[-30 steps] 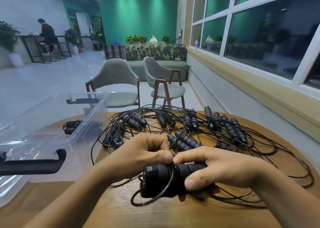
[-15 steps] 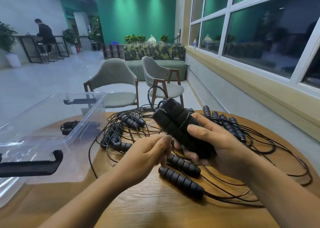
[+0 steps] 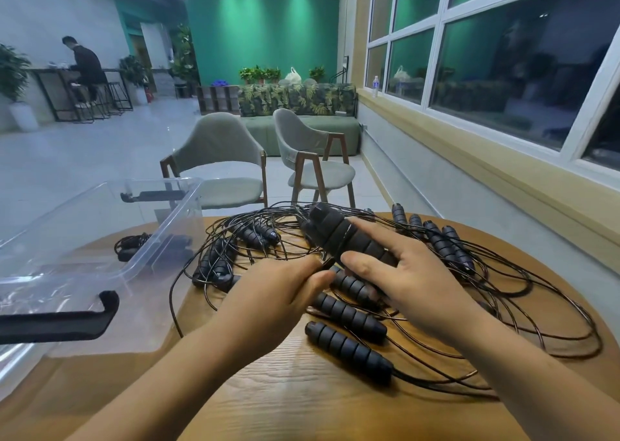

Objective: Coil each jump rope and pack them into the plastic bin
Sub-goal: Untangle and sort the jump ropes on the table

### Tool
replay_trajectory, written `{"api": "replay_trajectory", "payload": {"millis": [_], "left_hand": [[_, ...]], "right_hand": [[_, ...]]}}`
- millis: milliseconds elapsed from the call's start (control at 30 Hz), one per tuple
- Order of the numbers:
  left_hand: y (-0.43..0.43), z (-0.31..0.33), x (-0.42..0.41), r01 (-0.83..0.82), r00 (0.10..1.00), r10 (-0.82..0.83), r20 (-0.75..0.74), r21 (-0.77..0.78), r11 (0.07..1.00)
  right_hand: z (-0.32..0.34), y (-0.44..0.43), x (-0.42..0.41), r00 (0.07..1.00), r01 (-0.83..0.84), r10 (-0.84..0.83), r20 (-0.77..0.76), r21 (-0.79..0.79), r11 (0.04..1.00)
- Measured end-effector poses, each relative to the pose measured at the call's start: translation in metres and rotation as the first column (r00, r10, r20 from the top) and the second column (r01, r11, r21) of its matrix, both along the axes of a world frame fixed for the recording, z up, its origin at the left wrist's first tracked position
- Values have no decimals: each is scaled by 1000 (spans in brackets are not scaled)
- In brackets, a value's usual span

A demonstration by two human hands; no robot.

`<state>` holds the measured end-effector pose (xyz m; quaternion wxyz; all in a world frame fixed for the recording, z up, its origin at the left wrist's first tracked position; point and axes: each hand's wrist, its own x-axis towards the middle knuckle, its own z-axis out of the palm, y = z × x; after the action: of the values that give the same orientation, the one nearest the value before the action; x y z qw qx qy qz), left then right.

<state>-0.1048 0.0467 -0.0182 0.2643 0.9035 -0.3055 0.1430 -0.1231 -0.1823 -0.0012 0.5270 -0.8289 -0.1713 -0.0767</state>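
Handles (image 3: 335,236) gripped in right hand (image 3: 412,286), fingers curled, left hand (image 3: 275,296) pinching cord (image 3: 326,264)

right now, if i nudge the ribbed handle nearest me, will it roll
The nearest handle looks round, so it would probably roll a little on the wooden table. Its thin cord trails from one end and would likely check that roll. The ribs probably make it easy to grip.

The bin (image 3: 161,185) runs off the edge at 9 o'clock. The right hand (image 3: 412,283) hides the handles' (image 3: 339,236) near ends; the left hand (image 3: 278,293) covers most of its pinched cord (image 3: 327,263).
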Motion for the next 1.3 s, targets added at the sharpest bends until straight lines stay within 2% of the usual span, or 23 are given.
{"api": "replay_trajectory", "payload": {"millis": [67, 200, 333, 400, 500, 567, 667, 733, 833, 967, 1067, 1133, 1200, 1300], "left_hand": [[3, 3, -2, 0, 999, 0, 45, 9, 1000], [9, 12, 0, 51, 998, -47, 32, -124, 991], [12, 11, 1, 92, 994, -90, 69, -29, 995], [11, 11, 1, 112, 990, -112, 85, 13, 994], [10, 14, 1, 171, 985, -170, 36, -14, 985], [11, 14, 2, 216, 975, -221, -37, -97, 971], [13, 11, 7, 243, 941, -293, -168, -264, 933], [12, 11, 8, 255, 910, -347, -227, -353, 900], [10, 11, 9, 234, 866, -393, -309, -443, 865], [10, 13, 16, 163, 840, -390, -378, -509, 845], [1, 16, 17, 4, 852, -294, -434, -555, 832], [-1, 5, 17, -10, 913, -233, -334, -590, 807], [-2, -3, 12, -7, 912, -260, -318, -643, 766], [-1, -5, 8, 23, 929, -207, -309, -507, 862]], "right_hand": [[-2, -3, 3, 997, 61, -56, 47, -112, 992], [2, -11, 11, 996, 90, -80, 47, -302, 949], [9, -15, 10, 996, -72, 37, -81, -486, 871], [10, -12, 7, 983, -167, 96, -156, -545, 822], [13, -10, 1, 941, -329, 214, -262, -571, 752], [17, -10, -3, 873, -461, 295, -388, -457, 761], [21, -12, -7, 759, -569, 425, -493, -187, 801], [21, -12, -8, 675, -618, 522, -522, -12, 786], [16, -11, -6, 604, -648, 622, -499, 147, 747], [10, -9, -3, 587, -605, 673, -450, 310, 734], [4, -10, -2, 581, -540, 706, -405, 457, 707], [1, -9, -1, 587, -503, 730, -350, 549, 667], [1, -8, 1, 609, -458, 737, -292, 630, 628], [0, -8, 4, 682, -365, 680, -271, 679, 636]]}}
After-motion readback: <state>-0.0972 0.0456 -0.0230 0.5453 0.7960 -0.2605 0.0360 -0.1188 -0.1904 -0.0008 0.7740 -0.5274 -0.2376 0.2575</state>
